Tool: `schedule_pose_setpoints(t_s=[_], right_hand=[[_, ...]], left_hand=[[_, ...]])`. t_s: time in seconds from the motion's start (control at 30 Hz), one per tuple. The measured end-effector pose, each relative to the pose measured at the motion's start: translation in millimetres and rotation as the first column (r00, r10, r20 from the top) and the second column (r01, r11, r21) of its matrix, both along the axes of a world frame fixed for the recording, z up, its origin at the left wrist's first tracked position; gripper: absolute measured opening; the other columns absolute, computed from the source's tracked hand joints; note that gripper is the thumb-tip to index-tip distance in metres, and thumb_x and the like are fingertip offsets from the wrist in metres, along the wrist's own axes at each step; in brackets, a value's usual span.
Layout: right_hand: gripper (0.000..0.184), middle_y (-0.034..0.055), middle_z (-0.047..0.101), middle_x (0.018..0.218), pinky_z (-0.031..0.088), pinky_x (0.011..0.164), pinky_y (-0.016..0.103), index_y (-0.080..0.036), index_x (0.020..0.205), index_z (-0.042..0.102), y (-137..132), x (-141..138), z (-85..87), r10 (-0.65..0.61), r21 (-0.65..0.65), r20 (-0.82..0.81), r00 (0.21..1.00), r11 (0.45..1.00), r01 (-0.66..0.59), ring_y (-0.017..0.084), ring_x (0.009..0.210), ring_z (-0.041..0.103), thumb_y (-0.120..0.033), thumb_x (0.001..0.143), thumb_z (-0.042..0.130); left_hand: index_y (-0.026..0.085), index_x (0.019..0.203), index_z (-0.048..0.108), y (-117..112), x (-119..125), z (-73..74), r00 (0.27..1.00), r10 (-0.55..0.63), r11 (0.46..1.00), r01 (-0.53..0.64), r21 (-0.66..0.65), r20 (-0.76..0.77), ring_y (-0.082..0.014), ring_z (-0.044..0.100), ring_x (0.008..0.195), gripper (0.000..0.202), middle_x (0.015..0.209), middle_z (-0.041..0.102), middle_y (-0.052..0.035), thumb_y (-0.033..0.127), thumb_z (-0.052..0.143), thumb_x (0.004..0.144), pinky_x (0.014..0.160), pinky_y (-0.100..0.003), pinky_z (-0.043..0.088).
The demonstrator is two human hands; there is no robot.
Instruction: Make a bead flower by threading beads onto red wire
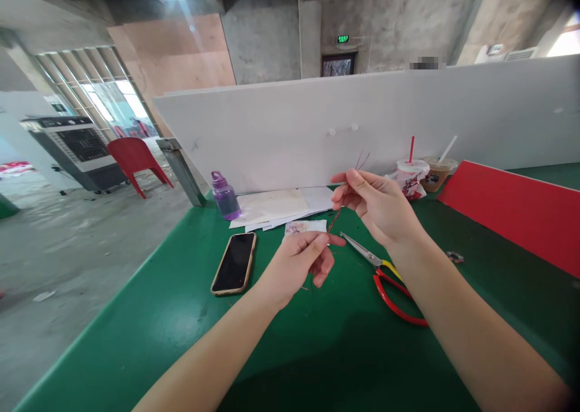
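Observation:
A thin, dark red twisted cord (334, 219) runs between my two hands above the green table. My left hand (304, 256) pinches its lower end between thumb and index finger. Higher and to the right, my right hand (369, 202) pinches the upper part, and two loose strands stick up past the fingertips. Beneath my right forearm lie scissors (372, 260) with red and yellow handles, partly covered by the arm. Behind my left hand a small printed packet (304, 225) shows in part. A phone (234, 263) lies face up to the left.
A purple bottle (225, 196) and white papers (276, 207) stand and lie by the white partition (272, 134). Two drink cups, one red-strawed cup (410, 173) and one brown cup (435, 175), sit near a red board (516, 209) at right.

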State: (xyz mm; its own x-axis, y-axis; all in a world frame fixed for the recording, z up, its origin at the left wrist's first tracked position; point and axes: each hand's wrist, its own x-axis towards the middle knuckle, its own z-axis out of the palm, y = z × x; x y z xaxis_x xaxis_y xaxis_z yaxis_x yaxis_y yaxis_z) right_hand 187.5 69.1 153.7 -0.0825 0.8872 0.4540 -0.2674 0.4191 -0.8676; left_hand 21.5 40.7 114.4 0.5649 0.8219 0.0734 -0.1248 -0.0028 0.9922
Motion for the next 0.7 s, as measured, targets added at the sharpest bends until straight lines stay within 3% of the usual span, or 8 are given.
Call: schedule_pose_setpoints(t_s=[0.23,0.5,0.7], right_hand=[[0.024,-0.0004,0.059,0.066,0.051,0.068,0.027,-0.019,0.082,0.066,11.7,12.9,-0.7,-0.132,0.023,0.025,0.991,0.991,0.131,0.010,0.060,0.059,-0.040,0.085,0.055],[0.020,-0.0010,0.056,0.065,0.050,0.065,0.026,-0.018,0.079,0.065,19.9,31.8,3.2,-0.242,0.088,-0.062,0.968,0.965,0.247,0.009,0.060,0.057,-0.035,0.085,0.056],[0.023,-0.0004,0.053,0.066,0.048,0.069,0.030,-0.021,0.080,0.064,28.5,44.1,-0.8,-0.340,0.112,-0.045,0.939,0.933,0.343,0.010,0.060,0.055,-0.037,0.088,0.051]], left_hand=[[0.014,0.100,0.063,4.1,1.1,-5.4,1.000,-0.015,1.000,0.015,-0.023,-0.014,-0.0053,0.038,0.045,0.028,0.059,0.045,0.0036,0.034,0.045,0.090,0.046,-0.022,0.032],[0.013,0.085,0.061,9.7,1.6,-13.7,0.999,-0.050,0.997,0.050,-0.059,0.000,-0.0037,0.026,0.047,0.024,0.060,0.037,0.0036,0.031,0.046,0.091,0.045,-0.022,0.017],[0.013,0.079,0.058,13.4,0.8,-20.1,0.996,-0.086,0.978,0.091,-0.188,0.035,-0.0037,0.020,0.046,0.024,0.059,0.029,0.0054,0.032,0.047,0.090,0.044,-0.021,0.013]])
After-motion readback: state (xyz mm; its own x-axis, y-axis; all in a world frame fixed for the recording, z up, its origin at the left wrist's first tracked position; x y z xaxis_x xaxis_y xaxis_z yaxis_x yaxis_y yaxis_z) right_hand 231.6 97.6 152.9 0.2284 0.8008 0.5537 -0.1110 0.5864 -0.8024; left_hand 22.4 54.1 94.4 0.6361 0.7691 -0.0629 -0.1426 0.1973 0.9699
